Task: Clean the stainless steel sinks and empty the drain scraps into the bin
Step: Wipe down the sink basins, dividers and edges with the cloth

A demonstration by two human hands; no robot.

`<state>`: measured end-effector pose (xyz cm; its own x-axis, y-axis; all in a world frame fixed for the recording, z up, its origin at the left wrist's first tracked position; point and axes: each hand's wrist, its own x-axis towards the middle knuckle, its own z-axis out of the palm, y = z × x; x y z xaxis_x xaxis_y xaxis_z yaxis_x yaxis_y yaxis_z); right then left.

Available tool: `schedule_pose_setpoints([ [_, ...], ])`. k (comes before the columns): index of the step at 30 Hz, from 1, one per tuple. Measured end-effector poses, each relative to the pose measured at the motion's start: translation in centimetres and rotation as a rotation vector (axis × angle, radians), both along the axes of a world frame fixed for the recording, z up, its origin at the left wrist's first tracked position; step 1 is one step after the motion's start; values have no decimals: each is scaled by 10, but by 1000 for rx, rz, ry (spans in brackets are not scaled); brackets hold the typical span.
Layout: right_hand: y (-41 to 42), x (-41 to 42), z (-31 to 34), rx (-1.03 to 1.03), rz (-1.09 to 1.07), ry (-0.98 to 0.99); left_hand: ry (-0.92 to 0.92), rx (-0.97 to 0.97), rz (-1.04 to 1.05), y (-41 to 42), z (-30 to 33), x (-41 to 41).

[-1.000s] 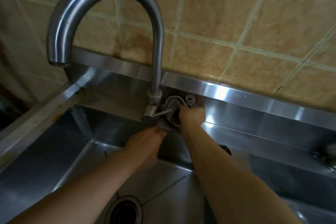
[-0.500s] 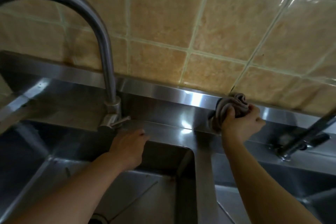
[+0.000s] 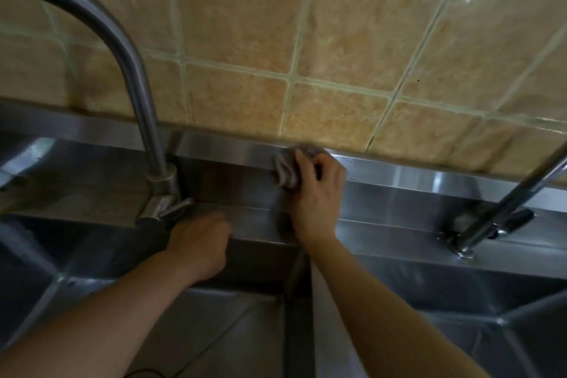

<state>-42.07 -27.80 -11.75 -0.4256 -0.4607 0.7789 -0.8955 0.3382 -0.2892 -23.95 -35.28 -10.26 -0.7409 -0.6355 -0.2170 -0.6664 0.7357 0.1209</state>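
While the cloth (image 3: pixel 287 170) rubs the sink's back ledge (image 3: pixel 399 176), slips threaten.
Left hand (image 3: pixel 199 242), at 7 o'clock of it, braces, curl unclear; right hand (image 3: pixel 316 190) grips cloth; wet steel could skid knuckles into the right tap (image 3: pixel 491 218).

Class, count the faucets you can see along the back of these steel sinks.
2. A tall gooseneck faucet stands at left, above the left hand. A second faucet leans at the right edge, partly cut off. Others may lie outside the frame.

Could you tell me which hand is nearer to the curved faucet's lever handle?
Left. The left hand rests just below the lever handle; the right hand grips a cloth further right.
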Motion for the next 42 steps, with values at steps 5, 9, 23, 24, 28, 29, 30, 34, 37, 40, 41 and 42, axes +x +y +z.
schedule_pose_setpoints([
  [5, 100, -92, 3, -74, -411, -234, 137, -118, -66, 24, -9, -27],
  [9, 139, -129, 20, -258, -575, -511, 230, -40, -144, 46, -21, -51],
  [23, 55, -18, -5, -13, -151, -1142, 101, 45, -163, 52, -10, -44],
  [24, 61, -18, -3, -12, -91, -1189, 81, 63, -157, 53, -8, -45],
  [28, 103, -15, 19, -150, 9, -1419, 60, 199, -100, 58, 2, -47],
  [29, 115, -14, 23, -205, 21, -1458, 81, 218, -85, 60, 4, -47],
  [30, 128, -13, 28, -259, 35, -1479, 108, 225, -83, 64, 7, -47],
  [34, 185, -3, 47, -261, 61, -1441, 206, 279, -129, 89, 26, -43],
  [37, 223, 4, 57, -191, 3, -1426, 231, 326, -166, 107, 32, -37],
  [40, 257, 16, 68, -188, -34, -1422, 240, 388, -201, 132, 37, -32],
  [41, 266, 20, 71, -185, -38, -1418, 235, 405, -201, 141, 37, -31],
  [42, 276, 24, 73, -178, -39, -1412, 228, 416, -205, 151, 38, -31],
])
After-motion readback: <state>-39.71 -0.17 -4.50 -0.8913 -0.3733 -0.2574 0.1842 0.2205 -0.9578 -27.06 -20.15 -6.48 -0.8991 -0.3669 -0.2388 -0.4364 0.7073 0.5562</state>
